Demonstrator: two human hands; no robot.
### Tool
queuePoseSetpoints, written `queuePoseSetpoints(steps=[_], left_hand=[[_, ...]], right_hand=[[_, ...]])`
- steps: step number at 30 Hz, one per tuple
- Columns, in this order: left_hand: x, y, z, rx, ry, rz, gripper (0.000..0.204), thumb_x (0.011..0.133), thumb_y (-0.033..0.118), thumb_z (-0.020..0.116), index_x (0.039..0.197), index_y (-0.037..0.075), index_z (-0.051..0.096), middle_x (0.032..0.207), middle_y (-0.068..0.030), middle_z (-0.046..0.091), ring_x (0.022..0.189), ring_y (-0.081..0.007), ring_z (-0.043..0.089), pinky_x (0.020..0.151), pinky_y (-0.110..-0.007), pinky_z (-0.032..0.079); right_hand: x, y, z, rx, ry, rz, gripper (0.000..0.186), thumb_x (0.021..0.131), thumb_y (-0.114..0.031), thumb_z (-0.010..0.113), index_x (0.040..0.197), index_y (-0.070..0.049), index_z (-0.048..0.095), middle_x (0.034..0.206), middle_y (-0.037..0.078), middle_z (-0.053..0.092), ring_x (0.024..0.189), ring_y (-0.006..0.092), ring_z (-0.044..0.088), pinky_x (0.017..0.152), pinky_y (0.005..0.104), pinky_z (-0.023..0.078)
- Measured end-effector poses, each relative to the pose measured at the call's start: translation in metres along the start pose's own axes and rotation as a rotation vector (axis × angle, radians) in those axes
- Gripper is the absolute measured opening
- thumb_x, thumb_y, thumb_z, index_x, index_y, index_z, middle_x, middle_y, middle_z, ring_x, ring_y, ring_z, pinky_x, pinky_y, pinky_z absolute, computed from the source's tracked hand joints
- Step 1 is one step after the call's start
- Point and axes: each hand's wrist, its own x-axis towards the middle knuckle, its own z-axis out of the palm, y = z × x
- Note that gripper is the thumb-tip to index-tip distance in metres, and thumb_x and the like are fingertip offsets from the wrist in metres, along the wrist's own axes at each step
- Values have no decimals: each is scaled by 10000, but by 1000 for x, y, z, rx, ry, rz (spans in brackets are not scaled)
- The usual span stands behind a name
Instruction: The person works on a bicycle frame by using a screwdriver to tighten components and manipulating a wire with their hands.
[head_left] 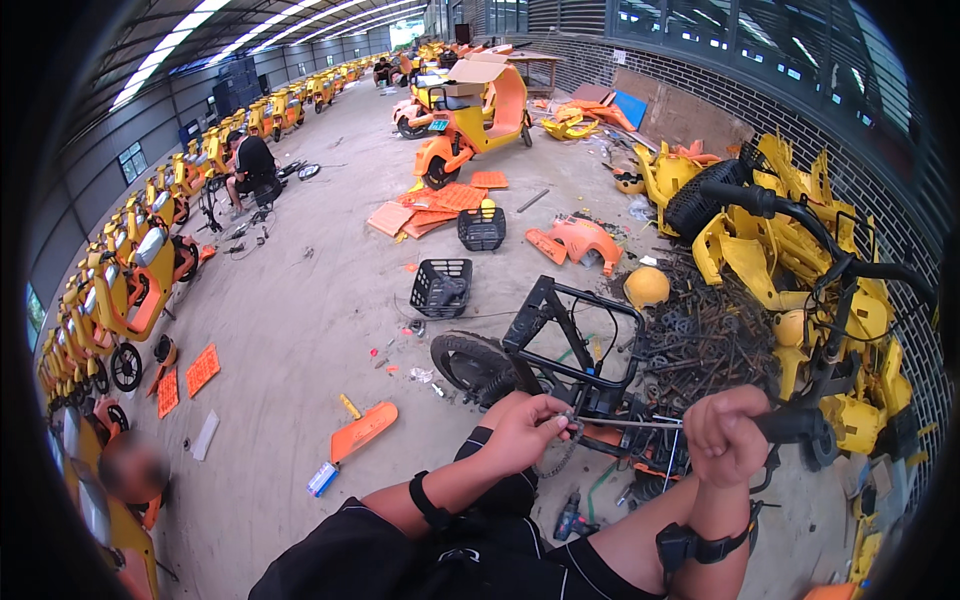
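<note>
My left hand [525,432] pinches one end of a thin grey cable [630,424] between thumb and fingers. The cable runs taut across to my right hand [726,432], whose fingers are curled closed around it. A black handlebar grip [790,427] lies right beside that hand; whether they touch I cannot tell. Below and beyond my hands lies a stripped black scooter frame [575,330], with its wheel [470,362] to the left. A looped chain-like strand [562,458] hangs under my left hand.
A cordless drill [572,518] lies on the floor near my legs. Black crates [441,287], orange panels [364,430] and a heap of dark metal parts [700,335] surround the frame. Yellow body panels [750,255] pile up at right. A person [252,165] sits at far left.
</note>
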Motion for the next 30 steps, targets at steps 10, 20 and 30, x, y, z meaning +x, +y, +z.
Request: queuePoseSetpoints(steps=[10,20,30], left_hand=[[-8,-13,-5,18,24,-8,136,1011,19,549,1143,-4,568,1040,-98,688,836,-105,620,741,-256,513],[-10,-13,-9,-25,-179,-25,154,1003,-61,504,1130,-13,577,1110,-92,640,910,-135,628,774,-285,520],[-10,7,23,261,-365,-61,187,999,-4,560,1181,-10,602,1018,-58,681,834,-98,614,750,-260,520]], right_hand=[[3,7,1,-77,-4,42,144,928,-93,493,992,-10,592,497,-23,343,423,91,312,426,280,239],[1,-10,-8,117,-110,80,646,816,-70,619,1408,24,380,577,26,429,468,104,382,451,269,300],[5,-27,-45,180,76,222,475,895,-94,536,1359,-5,486,603,27,409,481,99,365,417,236,283]])
